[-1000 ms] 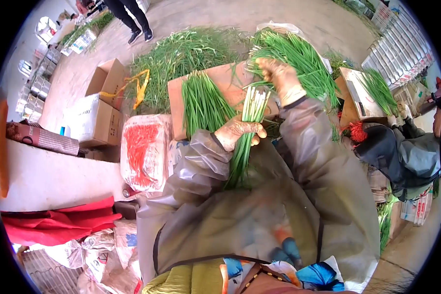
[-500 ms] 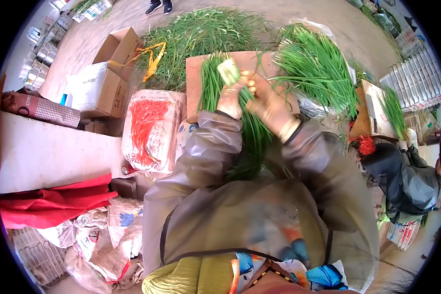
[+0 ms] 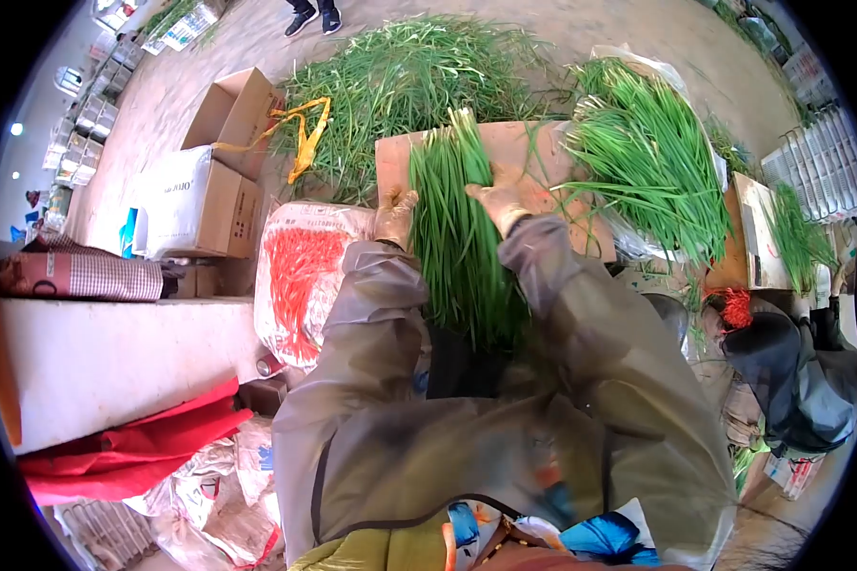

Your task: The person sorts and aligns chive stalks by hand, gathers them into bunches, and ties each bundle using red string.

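A heap of green garlic chives (image 3: 452,224) lies lengthwise on a brown board (image 3: 543,181), pale ends pointing away from me. My left hand (image 3: 395,217) is at the heap's left side, thumb and fingers apart, close against the stalks. On the opposite side, my right hand (image 3: 501,200) rests by the chives with its thumb stretched towards them; some of its fingers are hidden. Neither hand is closed round a bunch. The lower leaves hang over the board's near edge towards my lap.
A pile of chives (image 3: 647,157) lies on plastic at right. Loose greens (image 3: 419,76) cover the floor ahead. Red ties (image 3: 305,281) lie on a wrapped stack at left, near cardboard boxes (image 3: 229,200). Another person (image 3: 800,371) sits at far right.
The bunch held upright in both hands is now laid down with the chives on the board. My hands have parted to either side, and the view has shifted slightly.
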`<state>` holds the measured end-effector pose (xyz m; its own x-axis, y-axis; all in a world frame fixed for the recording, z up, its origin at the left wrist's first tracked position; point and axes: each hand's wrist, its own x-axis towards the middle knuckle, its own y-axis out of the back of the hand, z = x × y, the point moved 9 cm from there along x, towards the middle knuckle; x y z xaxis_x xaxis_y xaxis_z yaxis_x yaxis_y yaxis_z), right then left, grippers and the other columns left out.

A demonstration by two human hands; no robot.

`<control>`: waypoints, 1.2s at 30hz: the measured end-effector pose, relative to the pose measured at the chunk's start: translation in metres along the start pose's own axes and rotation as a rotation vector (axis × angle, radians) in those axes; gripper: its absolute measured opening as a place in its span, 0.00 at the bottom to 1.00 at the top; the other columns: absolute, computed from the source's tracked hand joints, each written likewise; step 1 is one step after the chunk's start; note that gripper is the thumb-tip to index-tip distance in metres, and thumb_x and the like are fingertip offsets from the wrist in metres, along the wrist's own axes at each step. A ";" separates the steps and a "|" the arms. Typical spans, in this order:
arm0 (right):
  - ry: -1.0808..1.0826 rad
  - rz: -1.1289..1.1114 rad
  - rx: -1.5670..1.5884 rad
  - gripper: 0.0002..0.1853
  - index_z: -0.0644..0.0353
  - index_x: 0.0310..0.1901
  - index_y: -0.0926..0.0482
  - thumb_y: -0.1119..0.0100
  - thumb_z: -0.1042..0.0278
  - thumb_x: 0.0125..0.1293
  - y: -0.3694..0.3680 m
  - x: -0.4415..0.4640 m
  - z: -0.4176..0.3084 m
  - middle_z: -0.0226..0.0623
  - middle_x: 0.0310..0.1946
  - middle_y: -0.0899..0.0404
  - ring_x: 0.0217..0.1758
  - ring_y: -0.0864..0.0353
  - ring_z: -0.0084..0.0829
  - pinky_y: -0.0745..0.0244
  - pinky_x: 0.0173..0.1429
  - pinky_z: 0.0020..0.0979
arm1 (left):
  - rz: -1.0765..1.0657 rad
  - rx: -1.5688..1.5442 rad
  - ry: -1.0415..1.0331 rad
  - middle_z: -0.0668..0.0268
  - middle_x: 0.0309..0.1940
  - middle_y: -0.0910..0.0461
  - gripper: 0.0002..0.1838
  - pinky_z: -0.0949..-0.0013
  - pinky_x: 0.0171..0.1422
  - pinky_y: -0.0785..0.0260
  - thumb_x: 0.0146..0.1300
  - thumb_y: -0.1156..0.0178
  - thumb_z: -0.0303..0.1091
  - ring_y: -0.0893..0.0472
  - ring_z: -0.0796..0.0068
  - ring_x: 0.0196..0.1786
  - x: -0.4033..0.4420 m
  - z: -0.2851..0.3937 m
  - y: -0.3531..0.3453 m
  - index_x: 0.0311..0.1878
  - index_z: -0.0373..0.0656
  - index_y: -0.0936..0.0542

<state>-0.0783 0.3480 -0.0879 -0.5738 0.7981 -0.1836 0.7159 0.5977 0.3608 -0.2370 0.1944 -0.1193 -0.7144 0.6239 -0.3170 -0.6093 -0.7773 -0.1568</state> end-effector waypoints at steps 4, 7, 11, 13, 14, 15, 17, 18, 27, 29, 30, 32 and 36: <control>-0.166 0.033 -0.326 0.36 0.65 0.61 0.41 0.38 0.59 0.53 -0.020 0.013 0.029 0.58 0.49 0.28 0.54 0.29 0.51 0.34 0.57 0.38 | 0.002 0.323 -0.077 0.63 0.49 0.29 0.32 0.67 0.57 0.40 0.57 0.38 0.43 0.31 0.70 0.51 0.050 -0.025 0.002 0.60 0.36 0.37; -0.182 0.015 -0.412 0.39 0.63 0.65 0.47 0.41 0.60 0.53 -0.039 -0.002 0.027 0.60 0.58 0.38 0.60 0.36 0.52 0.39 0.62 0.39 | -0.231 0.219 -0.134 0.61 0.46 0.25 0.37 0.67 0.56 0.40 0.54 0.39 0.56 0.29 0.68 0.49 0.046 -0.004 -0.039 0.57 0.34 0.32; -0.128 -0.104 -0.292 0.38 0.58 0.63 0.44 0.41 0.56 0.51 -0.080 -0.009 0.007 0.55 0.51 0.32 0.54 0.32 0.55 0.34 0.56 0.46 | -0.129 0.787 -0.097 0.58 0.44 0.23 0.32 0.62 0.52 0.36 0.55 0.39 0.52 0.24 0.64 0.46 0.058 -0.014 -0.060 0.53 0.33 0.29; -0.093 -0.170 -0.328 0.31 0.59 0.58 0.36 0.44 0.56 0.54 -0.077 -0.010 0.019 0.55 0.52 0.32 0.55 0.32 0.53 0.34 0.56 0.44 | -0.220 0.536 -0.088 0.50 0.48 0.25 0.38 0.59 0.56 0.36 0.47 0.34 0.52 0.26 0.53 0.51 0.068 -0.038 -0.070 0.57 0.38 0.34; -0.046 -0.198 -0.340 0.29 0.60 0.56 0.34 0.44 0.56 0.55 -0.067 -0.017 0.019 0.55 0.51 0.32 0.55 0.33 0.51 0.34 0.56 0.43 | -0.111 0.777 -0.053 0.47 0.49 0.27 0.42 0.58 0.55 0.35 0.45 0.32 0.49 0.26 0.51 0.51 0.062 -0.036 -0.065 0.59 0.36 0.39; -0.061 -0.308 -0.409 0.24 0.60 0.53 0.29 0.46 0.57 0.56 -0.046 -0.029 0.006 0.52 0.49 0.28 0.54 0.30 0.48 0.34 0.56 0.40 | 0.005 1.017 -0.027 0.44 0.50 0.29 0.47 0.58 0.54 0.33 0.43 0.31 0.47 0.26 0.50 0.51 0.053 -0.028 -0.063 0.62 0.33 0.43; 0.147 -0.219 -0.532 0.18 0.57 0.44 0.22 0.49 0.57 0.57 0.005 -0.029 0.000 0.42 0.42 0.22 0.45 0.24 0.43 0.31 0.51 0.38 | 0.051 1.080 -0.041 0.42 0.52 0.31 0.49 0.57 0.56 0.34 0.42 0.31 0.47 0.28 0.48 0.53 0.038 -0.021 -0.075 0.63 0.33 0.45; 0.130 -0.075 -0.671 0.17 0.57 0.42 0.21 0.48 0.57 0.56 0.043 -0.030 -0.002 0.43 0.41 0.22 0.43 0.23 0.43 0.30 0.49 0.38 | 0.131 1.144 -0.060 0.41 0.54 0.33 0.51 0.56 0.58 0.36 0.41 0.31 0.47 0.30 0.46 0.55 0.033 -0.016 -0.076 0.64 0.34 0.47; 0.340 -0.023 -1.573 0.14 0.54 0.45 0.25 0.57 0.68 0.60 0.171 0.027 0.069 0.37 0.31 0.22 0.38 0.22 0.33 0.30 0.43 0.38 | 0.082 0.981 -0.216 0.40 0.56 0.36 0.55 0.58 0.62 0.40 0.43 0.31 0.48 0.33 0.48 0.58 0.018 0.001 -0.062 0.67 0.33 0.53; 0.163 0.185 -1.364 0.15 0.48 0.48 0.25 0.56 0.69 0.60 0.213 0.018 0.010 0.40 0.34 0.22 0.37 0.21 0.37 0.25 0.38 0.38 | 0.145 0.937 -0.426 0.42 0.57 0.35 0.49 0.59 0.62 0.42 0.49 0.34 0.44 0.33 0.50 0.59 -0.002 0.021 -0.052 0.67 0.35 0.51; 0.321 0.290 -1.191 0.15 0.46 0.48 0.25 0.56 0.69 0.60 0.231 0.007 -0.020 0.40 0.36 0.23 0.37 0.20 0.38 0.24 0.38 0.37 | 0.149 0.935 -0.431 0.42 0.57 0.35 0.49 0.59 0.62 0.42 0.49 0.34 0.44 0.33 0.50 0.59 -0.014 0.026 -0.048 0.67 0.35 0.51; 0.233 0.426 -1.006 0.17 0.40 0.49 0.25 0.56 0.68 0.60 0.285 0.015 -0.051 0.39 0.39 0.23 0.37 0.21 0.38 0.24 0.40 0.36 | 0.137 0.914 -0.608 0.46 0.57 0.34 0.42 0.60 0.62 0.43 0.53 0.36 0.39 0.34 0.51 0.59 -0.051 0.057 -0.053 0.66 0.34 0.47; 0.211 0.571 -0.980 0.16 0.46 0.51 0.25 0.53 0.66 0.61 0.372 0.072 -0.042 0.41 0.44 0.23 0.44 0.22 0.43 0.27 0.47 0.38 | -0.027 0.854 -0.560 0.48 0.59 0.34 0.35 0.61 0.64 0.43 0.56 0.38 0.34 0.34 0.54 0.60 -0.099 0.062 -0.075 0.64 0.37 0.43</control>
<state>0.1299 0.6242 0.0711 -0.3865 0.8499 0.3580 0.3297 -0.2352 0.9143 -0.1417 0.1960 -0.0177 -0.6215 0.7590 0.1940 -0.5133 -0.5816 0.6311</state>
